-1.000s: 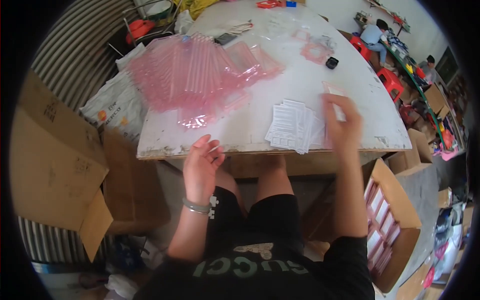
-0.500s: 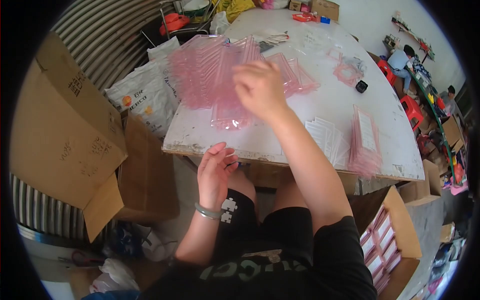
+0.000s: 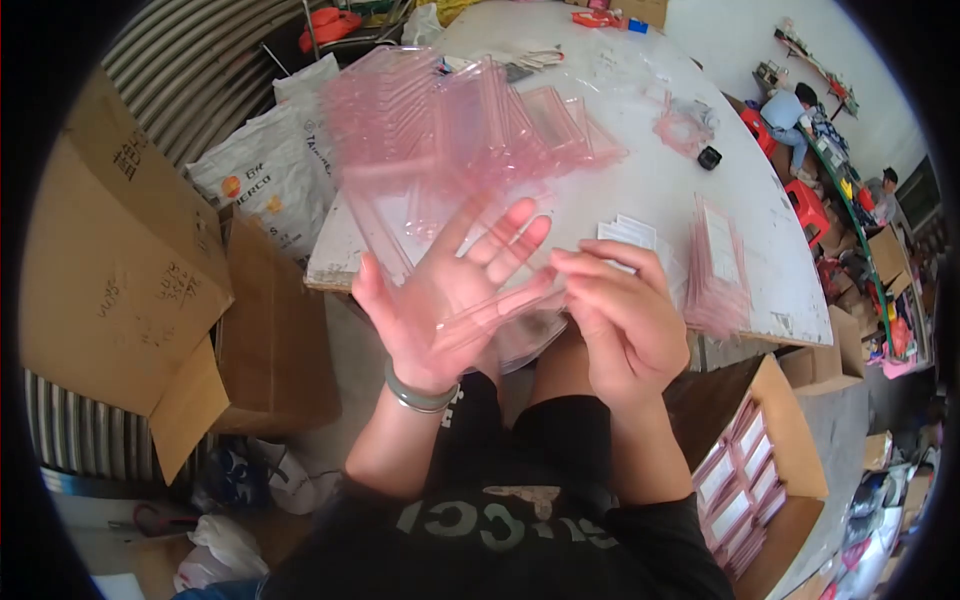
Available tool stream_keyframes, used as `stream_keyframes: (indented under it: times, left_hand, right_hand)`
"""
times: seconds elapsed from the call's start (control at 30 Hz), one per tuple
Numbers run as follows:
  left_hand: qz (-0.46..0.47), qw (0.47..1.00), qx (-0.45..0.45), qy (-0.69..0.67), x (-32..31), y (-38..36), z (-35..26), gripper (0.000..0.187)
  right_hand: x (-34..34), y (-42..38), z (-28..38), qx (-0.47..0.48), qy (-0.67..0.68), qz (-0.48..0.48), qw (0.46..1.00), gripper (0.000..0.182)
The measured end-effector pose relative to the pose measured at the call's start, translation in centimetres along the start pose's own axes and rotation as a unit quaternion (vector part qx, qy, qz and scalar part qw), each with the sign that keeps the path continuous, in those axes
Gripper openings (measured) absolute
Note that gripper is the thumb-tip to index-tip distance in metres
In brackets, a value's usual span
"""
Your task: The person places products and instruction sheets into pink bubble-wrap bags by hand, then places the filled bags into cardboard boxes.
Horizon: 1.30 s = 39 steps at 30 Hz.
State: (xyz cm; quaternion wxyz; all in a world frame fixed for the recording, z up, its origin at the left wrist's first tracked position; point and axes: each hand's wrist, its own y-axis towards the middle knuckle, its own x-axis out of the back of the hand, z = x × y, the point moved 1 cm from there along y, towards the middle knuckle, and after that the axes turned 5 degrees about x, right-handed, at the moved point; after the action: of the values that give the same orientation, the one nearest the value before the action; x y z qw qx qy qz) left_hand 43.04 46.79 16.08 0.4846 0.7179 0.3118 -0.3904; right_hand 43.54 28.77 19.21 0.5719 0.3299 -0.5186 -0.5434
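Note:
A clear plastic sleeve with pink edges (image 3: 372,228) is held up over my lap, blurred by motion. My right hand (image 3: 630,325) pinches one edge of it between thumb and fingers. My left hand (image 3: 445,295), with a bangle at the wrist, is open, palm up and fingers spread; it shows through the clear sleeve. Beyond the hands, a fanned pile of similar pink sleeves (image 3: 390,115) covers the left part of the white table (image 3: 640,195).
White printed cards (image 3: 627,232) and a stack of filled pink sleeves (image 3: 717,265) lie at the table's right front. A carton of filled sleeves (image 3: 740,480) stands at lower right. Large cartons (image 3: 125,270) and a white sack (image 3: 265,185) are on the left. People (image 3: 790,120) sit far right.
My right hand has come back from the pile toward my lap, now with a sleeve in its fingers. My left hand has risen and spread, palm up, behind the sleeve.

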Motion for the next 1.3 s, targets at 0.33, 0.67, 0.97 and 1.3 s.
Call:
stream_keyframes:
  times: [0.33,0.67,0.97,1.3]
  left_hand:
    - [-0.209,0.971,-0.074,-0.087,-0.3,-2.3,1.9,0.092]
    - [-0.169,0.973,-0.048,-0.149,-0.2,-2.3,2.1,0.088]
    - [-0.236,0.956,-0.171,0.042,-1.1,-1.8,3.5,0.081]
    - [-0.168,0.953,-0.190,0.167,-0.5,-1.8,3.6,0.097]
  right_hand:
    - [-3.0,-2.8,0.7,0.207,-0.261,-0.093,0.938,0.032]
    - [-5.0,-2.7,1.6,0.077,-0.093,-0.091,0.988,0.028]
    - [-4.2,-2.4,3.3,0.013,-0.024,-0.021,0.999,0.043]
    - [-1.8,-2.3,3.2,-0.059,0.030,0.177,0.982,0.085]
